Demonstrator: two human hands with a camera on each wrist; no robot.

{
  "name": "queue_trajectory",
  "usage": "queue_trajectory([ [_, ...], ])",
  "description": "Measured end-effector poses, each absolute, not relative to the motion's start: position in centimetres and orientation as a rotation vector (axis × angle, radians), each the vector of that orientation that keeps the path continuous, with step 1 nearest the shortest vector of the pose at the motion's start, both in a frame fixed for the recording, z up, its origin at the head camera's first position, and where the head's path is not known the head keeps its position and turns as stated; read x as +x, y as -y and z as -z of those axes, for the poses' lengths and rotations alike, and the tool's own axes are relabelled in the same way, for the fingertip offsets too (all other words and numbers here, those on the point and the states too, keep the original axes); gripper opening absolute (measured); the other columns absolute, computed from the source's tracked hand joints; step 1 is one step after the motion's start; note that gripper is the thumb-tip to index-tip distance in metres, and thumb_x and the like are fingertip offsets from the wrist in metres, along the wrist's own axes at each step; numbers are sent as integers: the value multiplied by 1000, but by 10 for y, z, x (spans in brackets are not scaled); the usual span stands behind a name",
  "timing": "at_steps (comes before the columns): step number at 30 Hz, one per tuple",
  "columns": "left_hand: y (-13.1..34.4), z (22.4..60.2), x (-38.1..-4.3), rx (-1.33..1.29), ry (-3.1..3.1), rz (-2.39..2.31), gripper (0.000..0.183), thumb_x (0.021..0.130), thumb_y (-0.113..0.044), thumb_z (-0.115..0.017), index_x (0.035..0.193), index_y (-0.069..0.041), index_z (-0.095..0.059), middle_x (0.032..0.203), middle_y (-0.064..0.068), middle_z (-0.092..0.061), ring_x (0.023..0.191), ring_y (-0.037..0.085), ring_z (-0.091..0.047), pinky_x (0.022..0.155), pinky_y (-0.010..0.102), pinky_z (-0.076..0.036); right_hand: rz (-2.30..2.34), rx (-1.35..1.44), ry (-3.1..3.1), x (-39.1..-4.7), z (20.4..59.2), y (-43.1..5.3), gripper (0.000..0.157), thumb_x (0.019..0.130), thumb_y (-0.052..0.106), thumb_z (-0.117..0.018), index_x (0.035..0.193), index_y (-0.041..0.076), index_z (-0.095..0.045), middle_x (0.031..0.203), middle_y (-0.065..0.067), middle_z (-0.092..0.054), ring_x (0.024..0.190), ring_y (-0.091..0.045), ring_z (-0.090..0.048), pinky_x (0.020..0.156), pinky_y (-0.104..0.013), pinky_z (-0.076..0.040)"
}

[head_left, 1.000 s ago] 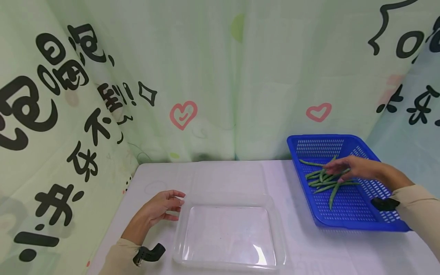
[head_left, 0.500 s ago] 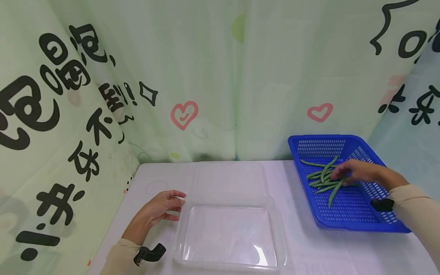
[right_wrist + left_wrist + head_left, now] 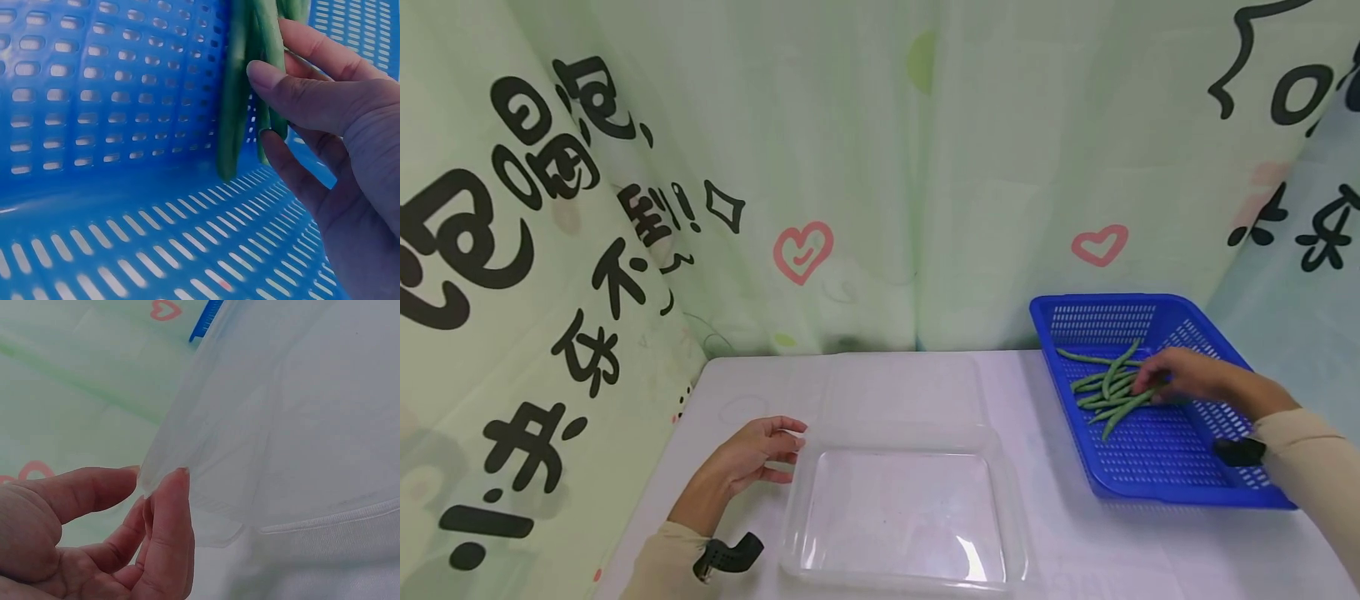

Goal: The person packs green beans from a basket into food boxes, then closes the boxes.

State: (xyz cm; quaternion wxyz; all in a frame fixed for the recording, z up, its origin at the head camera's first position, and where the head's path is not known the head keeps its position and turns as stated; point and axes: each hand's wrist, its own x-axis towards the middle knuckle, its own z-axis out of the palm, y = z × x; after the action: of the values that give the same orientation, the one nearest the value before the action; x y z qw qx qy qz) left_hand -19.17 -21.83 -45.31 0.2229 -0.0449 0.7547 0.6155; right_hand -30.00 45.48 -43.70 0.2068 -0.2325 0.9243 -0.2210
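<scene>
In the head view, the curtain (image 3: 850, 125) is lit softly and fairly evenly, though its lower left part is darkened by a broad shadow. A sharp white glare is thrown back by the clear container (image 3: 906, 512) near its lower right corner, and faint shade is cast on the counter (image 3: 1075, 550) beside the blue basket (image 3: 1172, 458). Lettering (image 3: 486, 522) is stretched toward the left edge. The left wrist view is dimmer and greyish, with plastic contours washed out. In the right wrist view, the right hand (image 3: 372, 150) and green beans (image 3: 232, 94) are shaded; pale light is let through the slots.
</scene>
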Motion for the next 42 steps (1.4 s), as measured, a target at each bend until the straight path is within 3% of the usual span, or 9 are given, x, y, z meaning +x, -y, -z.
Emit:
queue_trajectory([
  [9, 221, 451, -192, -125, -2093, -1695, 43, 97, -15, -68, 133, 3, -55, 109, 16, -62, 93, 27, -61, 73, 37, -60, 603, -679, -2682, -293, 420, -449, 18, 85, 2, -76, 100, 12, -75, 101, 1, -72, 91, -10, -65, 81, -23, -55],
  [18, 220, 451, -191, -126, -2084, -1701, 43, 96, -15, -68, 133, 4, -54, 108, 16, -63, 93, 27, -62, 72, 37, -60, 765, -803, -2762, -289, 415, -450, 20, 84, -1, -77, 101, 9, -74, 99, -6, -72, 89, -2, -65, 76, -17, -54],
  [27, 219, 451, -189, -130, -2096, -1697, 43, 97, -16, -68, 132, 3, -55, 109, 17, -63, 92, 27, -62, 73, 37, -60, 790, -646, -2823, -280, 399, -437, 23, 87, -1, -75, 105, 14, -75, 106, -3, -73, 93, 0, -64, 78, -16, -54],
  [42, 220, 452, -189, -98, -2075, -1699, 45, 97, -17, -69, 134, 4, -53, 109, 16, -63, 93, 28, -62, 72, 37, -60, 1068, -811, -2786, -272, 394, -428, 24, 91, -3, -70, 112, 8, -72, 105, -3, -70, 93, -6, -65, 77, -17, -55],
])
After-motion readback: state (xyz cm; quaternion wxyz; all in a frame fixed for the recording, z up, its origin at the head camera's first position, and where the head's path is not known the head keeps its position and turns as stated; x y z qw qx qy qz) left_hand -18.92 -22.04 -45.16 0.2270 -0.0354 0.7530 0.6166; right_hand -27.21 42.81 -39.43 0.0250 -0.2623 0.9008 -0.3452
